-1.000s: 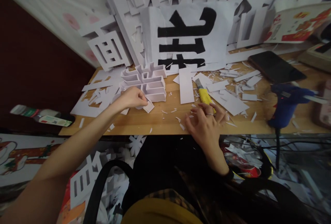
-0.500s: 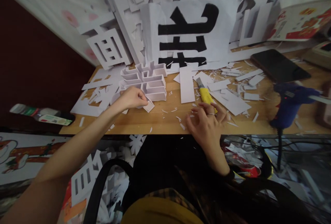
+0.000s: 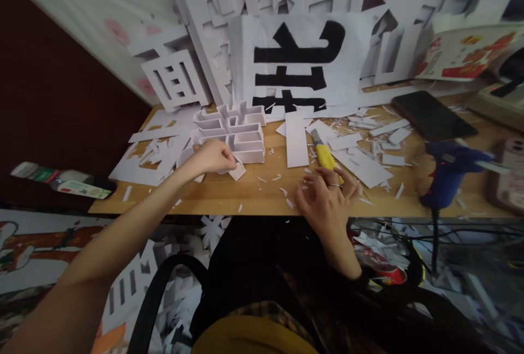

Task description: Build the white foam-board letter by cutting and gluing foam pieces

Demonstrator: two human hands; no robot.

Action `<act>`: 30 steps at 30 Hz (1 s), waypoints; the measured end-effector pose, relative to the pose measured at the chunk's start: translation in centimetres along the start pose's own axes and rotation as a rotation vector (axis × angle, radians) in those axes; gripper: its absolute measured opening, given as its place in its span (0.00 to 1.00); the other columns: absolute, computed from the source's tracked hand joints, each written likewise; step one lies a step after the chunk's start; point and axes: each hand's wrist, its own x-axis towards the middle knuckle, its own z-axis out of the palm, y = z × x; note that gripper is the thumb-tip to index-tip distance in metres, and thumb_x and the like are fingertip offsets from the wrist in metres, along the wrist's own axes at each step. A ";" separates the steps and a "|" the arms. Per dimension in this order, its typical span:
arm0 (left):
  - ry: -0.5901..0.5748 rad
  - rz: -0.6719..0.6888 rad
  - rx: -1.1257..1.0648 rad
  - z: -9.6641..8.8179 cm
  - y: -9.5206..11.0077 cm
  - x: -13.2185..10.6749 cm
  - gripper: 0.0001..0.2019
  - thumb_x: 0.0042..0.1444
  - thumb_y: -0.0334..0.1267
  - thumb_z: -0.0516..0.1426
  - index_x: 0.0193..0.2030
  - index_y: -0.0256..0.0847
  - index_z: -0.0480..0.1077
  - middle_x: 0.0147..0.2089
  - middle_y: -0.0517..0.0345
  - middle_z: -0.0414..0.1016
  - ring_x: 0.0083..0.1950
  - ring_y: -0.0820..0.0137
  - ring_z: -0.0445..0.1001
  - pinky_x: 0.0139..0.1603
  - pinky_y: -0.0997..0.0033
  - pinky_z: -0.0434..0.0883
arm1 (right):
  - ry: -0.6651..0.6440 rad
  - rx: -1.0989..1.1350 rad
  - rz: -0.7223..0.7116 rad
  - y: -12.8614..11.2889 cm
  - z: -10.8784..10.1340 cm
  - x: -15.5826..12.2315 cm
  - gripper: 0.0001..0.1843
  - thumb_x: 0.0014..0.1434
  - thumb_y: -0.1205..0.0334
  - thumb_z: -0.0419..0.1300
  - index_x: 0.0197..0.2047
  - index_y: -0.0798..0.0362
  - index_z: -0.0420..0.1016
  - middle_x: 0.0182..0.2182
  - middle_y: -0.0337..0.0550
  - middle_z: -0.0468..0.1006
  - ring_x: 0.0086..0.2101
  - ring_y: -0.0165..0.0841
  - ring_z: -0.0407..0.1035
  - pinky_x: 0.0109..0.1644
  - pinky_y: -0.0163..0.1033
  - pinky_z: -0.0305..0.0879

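Note:
My left hand (image 3: 213, 156) is closed in a pinch at the front of a white, thin-walled hollow character (image 3: 245, 141) on the table. At its fingertips is a small white board piece (image 3: 238, 172). My right hand (image 3: 327, 193), wearing a ring, rests over the front edge with its fingers loosely bent and apart. Its fingertips reach the lower end of a yellow utility knife (image 3: 325, 156), whose blade points away from me. Left of the knife lies a white rectangular strip (image 3: 296, 140). Whether the fingers touch the knife handle is hard to tell.
A blue glue gun (image 3: 446, 174) and a black phone (image 3: 434, 114) are at the right. White offcuts (image 3: 364, 166) lie scattered about. Behind stands a sheet with a black character (image 3: 301, 65). A bottle (image 3: 61, 180) is at the left, below the wooden table (image 3: 262, 201).
The view has shifted slightly, so the background sits lower in the picture. Both hands keep nearly the same pose and place on the table.

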 end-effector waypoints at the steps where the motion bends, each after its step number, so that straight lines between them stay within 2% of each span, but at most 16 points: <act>1: 0.001 -0.012 0.001 0.0 0.1 0.0 0.03 0.40 0.39 0.62 0.20 0.45 0.75 0.31 0.60 0.81 0.37 0.65 0.75 0.37 0.66 0.66 | 0.007 -0.003 -0.001 0.0 0.0 0.0 0.08 0.61 0.55 0.61 0.38 0.49 0.76 0.49 0.47 0.78 0.58 0.50 0.60 0.64 0.61 0.47; 4: -0.004 -0.034 -0.010 0.2 0.3 -0.1 0.04 0.40 0.39 0.63 0.19 0.45 0.74 0.32 0.59 0.82 0.37 0.64 0.76 0.38 0.65 0.67 | 0.021 0.008 -0.008 -0.1 0.1 -0.1 0.06 0.60 0.57 0.61 0.38 0.49 0.76 0.49 0.46 0.78 0.59 0.50 0.60 0.63 0.59 0.48; 7: -0.008 -0.019 -0.039 0.0 0.3 -0.2 0.05 0.40 0.39 0.63 0.18 0.45 0.74 0.29 0.60 0.81 0.35 0.64 0.75 0.36 0.66 0.67 | 0.011 0.034 -0.007 0.2 0.1 -0.2 0.07 0.61 0.56 0.60 0.40 0.49 0.75 0.49 0.47 0.77 0.57 0.50 0.61 0.62 0.58 0.50; 9: -0.011 0.012 -0.069 -0.6 -0.1 -0.3 0.08 0.41 0.43 0.65 0.18 0.46 0.75 0.26 0.61 0.79 0.32 0.66 0.74 0.34 0.67 0.66 | 0.023 0.072 -0.004 0.4 0.0 -0.1 0.08 0.62 0.55 0.59 0.41 0.49 0.75 0.47 0.48 0.78 0.54 0.48 0.64 0.60 0.58 0.52; 12: 0.016 0.072 -0.148 -1.8 -1.2 -0.7 0.14 0.44 0.53 0.64 0.21 0.46 0.77 0.22 0.61 0.76 0.26 0.69 0.70 0.30 0.68 0.65 | 0.137 0.173 -0.022 -0.3 -0.3 -0.1 0.08 0.63 0.57 0.59 0.43 0.50 0.72 0.42 0.47 0.78 0.46 0.44 0.70 0.57 0.56 0.57; 13: 0.049 0.094 -0.185 -2.0 -1.7 -0.9 0.15 0.46 0.55 0.64 0.23 0.46 0.78 0.24 0.60 0.76 0.27 0.69 0.71 0.31 0.67 0.67 | 0.176 0.218 -0.030 -1.0 -0.3 -0.2 0.09 0.63 0.57 0.60 0.44 0.51 0.71 0.41 0.46 0.78 0.44 0.43 0.70 0.56 0.55 0.60; 15: 0.146 0.148 -0.265 -1.8 -2.6 -1.0 0.14 0.49 0.53 0.63 0.30 0.45 0.80 0.33 0.58 0.80 0.35 0.65 0.75 0.38 0.65 0.71 | 0.200 0.323 -0.035 -3.1 0.5 -0.4 0.14 0.62 0.57 0.61 0.49 0.51 0.68 0.41 0.47 0.76 0.43 0.43 0.71 0.51 0.53 0.65; 18: 0.276 0.241 -0.386 0.0 -3.8 -0.9 0.13 0.49 0.48 0.64 0.40 0.45 0.78 0.48 0.55 0.80 0.51 0.61 0.76 0.54 0.61 0.72 | 0.088 0.482 -0.025 -7.2 3.1 -0.5 0.25 0.61 0.55 0.63 0.58 0.52 0.62 0.47 0.52 0.74 0.47 0.44 0.71 0.51 0.53 0.69; 22: 0.397 0.330 -0.514 3.3 -4.8 -0.6 0.13 0.54 0.44 0.61 0.45 0.44 0.75 0.51 0.53 0.78 0.56 0.62 0.75 0.62 0.58 0.69 | 0.029 0.508 -0.028 -11.2 7.1 0.0 0.35 0.57 0.51 0.67 0.61 0.53 0.58 0.51 0.54 0.72 0.50 0.46 0.71 0.52 0.54 0.71; 26: 0.515 0.387 -0.573 5.2 -5.1 -0.5 0.10 0.58 0.40 0.58 0.46 0.46 0.72 0.53 0.51 0.75 0.60 0.62 0.71 0.66 0.57 0.65 | 0.025 0.518 0.042 -12.7 8.7 0.8 0.33 0.54 0.53 0.69 0.58 0.51 0.60 0.49 0.51 0.74 0.49 0.46 0.72 0.52 0.55 0.72; 30: 0.521 0.405 -0.585 5.7 -4.9 -0.3 0.12 0.57 0.38 0.60 0.49 0.49 0.71 0.54 0.53 0.75 0.60 0.59 0.70 0.66 0.55 0.64 | 0.047 0.552 0.117 -13.2 9.0 1.0 0.30 0.56 0.57 0.68 0.57 0.49 0.60 0.48 0.49 0.75 0.49 0.44 0.73 0.53 0.54 0.72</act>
